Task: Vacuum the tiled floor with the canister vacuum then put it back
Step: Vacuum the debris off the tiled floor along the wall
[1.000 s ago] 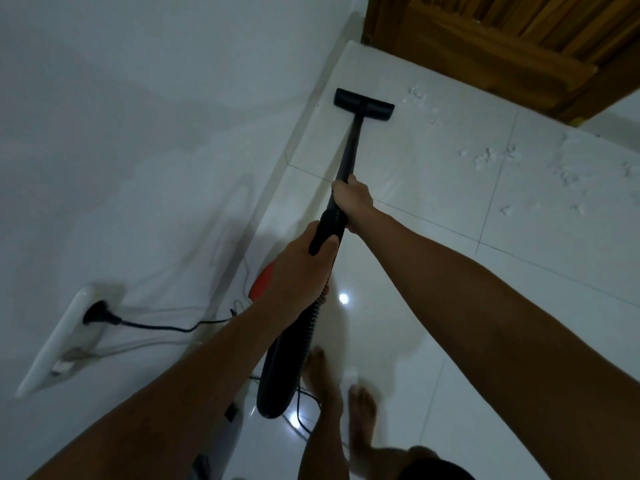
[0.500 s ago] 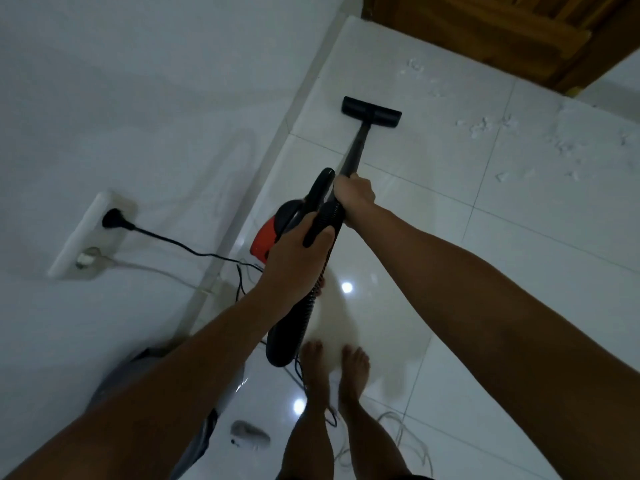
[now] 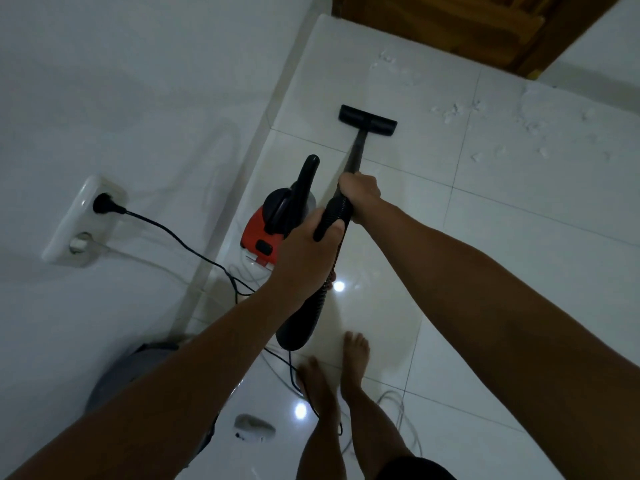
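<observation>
The tiled floor [image 3: 519,271] fills most of the view, glossy white, meeting a white wall [image 3: 121,98] on the left and a wooden door [image 3: 450,22] at the far end. White scraps of debris [image 3: 453,110] lie scattered on the far tiles, to the right of the nozzle and not yet reached, so the vacuuming looks only partly done.

The canister vacuum [image 3: 273,223], red and black, sits on the floor close to the wall, just beyond the left hand. Its ribbed hose [image 3: 311,306] loops down toward the bare feet.

The right hand [image 3: 358,188] has its fingers wrapped around the wand [image 3: 356,150], steering; the left hand [image 3: 304,251] is closed around the hose end behind it, probably to push and take the weight. The floor nozzle [image 3: 367,120] rests flat on a tile.

The power cord [image 3: 180,237] runs from a wall socket [image 3: 83,220] across the floor and around the feet, a likely snag. A grey round object [image 3: 138,368] stands by the wall.
</observation>
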